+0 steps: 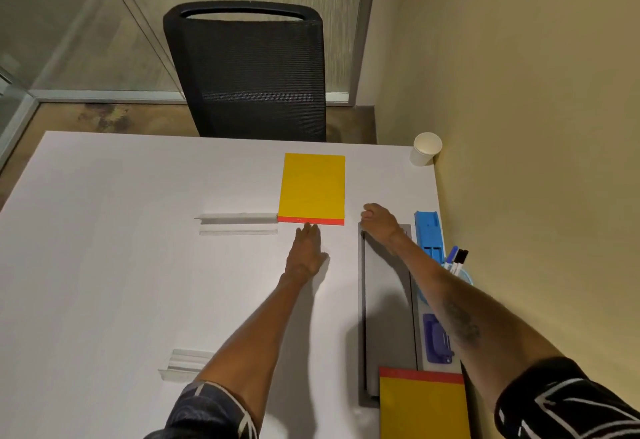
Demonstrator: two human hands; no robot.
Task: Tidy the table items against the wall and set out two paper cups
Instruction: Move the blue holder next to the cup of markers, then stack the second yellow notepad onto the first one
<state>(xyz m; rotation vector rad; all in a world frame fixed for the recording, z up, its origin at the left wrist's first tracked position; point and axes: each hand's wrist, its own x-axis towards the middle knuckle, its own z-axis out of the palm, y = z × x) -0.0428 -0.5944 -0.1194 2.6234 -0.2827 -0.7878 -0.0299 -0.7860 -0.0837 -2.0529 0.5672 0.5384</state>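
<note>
Just beyond left hand fingertips: yellow pad, touching.

Paper cup in table's far corner, against wall.

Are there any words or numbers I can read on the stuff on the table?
No, none can be read.
Far yellow pad: plain cover, no words.
Near yellow pad: plain too.
Paper cup: blank white.
Markers: any print is too small and blurred.
Blue tray: no label visible.
Purple hole punch: no readable marks.
</note>
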